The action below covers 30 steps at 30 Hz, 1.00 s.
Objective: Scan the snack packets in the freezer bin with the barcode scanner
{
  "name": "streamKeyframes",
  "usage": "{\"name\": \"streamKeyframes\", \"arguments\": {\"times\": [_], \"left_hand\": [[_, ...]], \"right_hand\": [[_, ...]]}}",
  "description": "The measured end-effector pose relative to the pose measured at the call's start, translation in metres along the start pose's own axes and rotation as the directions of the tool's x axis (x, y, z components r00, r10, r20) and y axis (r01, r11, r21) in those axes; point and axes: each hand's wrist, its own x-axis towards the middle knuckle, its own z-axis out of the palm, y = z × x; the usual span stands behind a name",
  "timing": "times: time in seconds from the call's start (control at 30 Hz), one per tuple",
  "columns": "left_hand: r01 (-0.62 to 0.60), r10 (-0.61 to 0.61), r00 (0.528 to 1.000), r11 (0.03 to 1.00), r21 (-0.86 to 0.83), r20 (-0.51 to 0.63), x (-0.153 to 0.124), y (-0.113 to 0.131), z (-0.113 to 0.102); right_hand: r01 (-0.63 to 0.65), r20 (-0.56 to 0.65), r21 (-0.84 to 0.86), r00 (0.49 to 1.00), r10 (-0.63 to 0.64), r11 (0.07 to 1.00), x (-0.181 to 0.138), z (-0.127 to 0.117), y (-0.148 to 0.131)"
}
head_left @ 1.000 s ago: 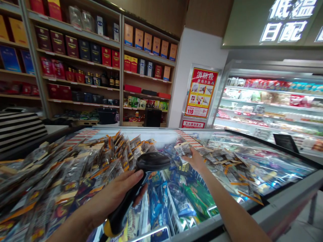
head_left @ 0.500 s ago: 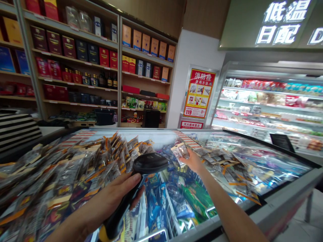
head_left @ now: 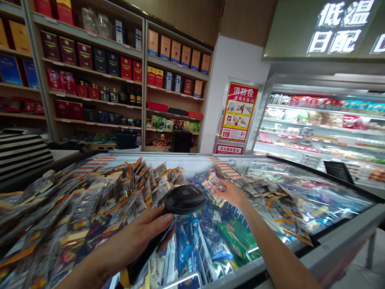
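My left hand (head_left: 150,228) is wrapped round the handle of a black barcode scanner (head_left: 185,198), whose head points away towards the packet in my other hand. My right hand (head_left: 233,193) pinches a small clear plastic packet (head_left: 213,184) above the open part of the chest freezer; what is inside the packet is too blurred to name. To the left lies a big heap of similar packets (head_left: 87,204) with orange and tan edges. A smaller pile of packets (head_left: 264,192) rests on the freezer's glass lid at the right.
Below my hands the freezer holds blue bags (head_left: 186,245) and green bags (head_left: 236,235) split by white wire dividers (head_left: 203,245). Its dark-edged rim (head_left: 333,228) runs along the right. Shelves of boxes (head_left: 99,60) and a lit chiller (head_left: 325,132) stand behind.
The scanner in my left hand has shifted slightly right, closer to the packet. The packet in my right hand has tilted a little. The camera view has moved slightly.
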Motion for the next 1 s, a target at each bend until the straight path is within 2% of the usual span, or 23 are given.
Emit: {"name": "streamKeyframes", "arguments": {"times": [0.17,0.43,0.53,0.77,1.0], "left_hand": [[-0.020,0.020,1.000,1.000,0.013,0.012,-0.001,0.001,0.000],[-0.038,0.042,0.993,0.999,-0.036,0.108,0.000,-0.004,-0.004],[-0.055,0.059,0.993,0.998,-0.039,0.101,-0.001,-0.002,-0.003],[-0.037,0.036,0.994,0.999,0.017,0.100,-0.002,-0.003,-0.007],[-0.037,0.038,0.991,0.999,-0.015,0.132,-0.010,0.002,-0.019]], "right_hand": [[-0.039,0.053,0.048,0.998,0.036,0.998,-0.001,-0.001,0.002],[-0.044,0.156,0.209,0.988,0.011,0.977,-0.007,-0.013,-0.001],[-0.039,0.182,0.256,0.983,-0.008,0.966,-0.007,-0.014,0.000],[-0.060,0.175,0.340,0.984,0.000,0.939,-0.006,-0.013,0.003],[-0.056,0.091,0.288,0.995,0.031,0.956,-0.008,-0.015,0.000]]}}
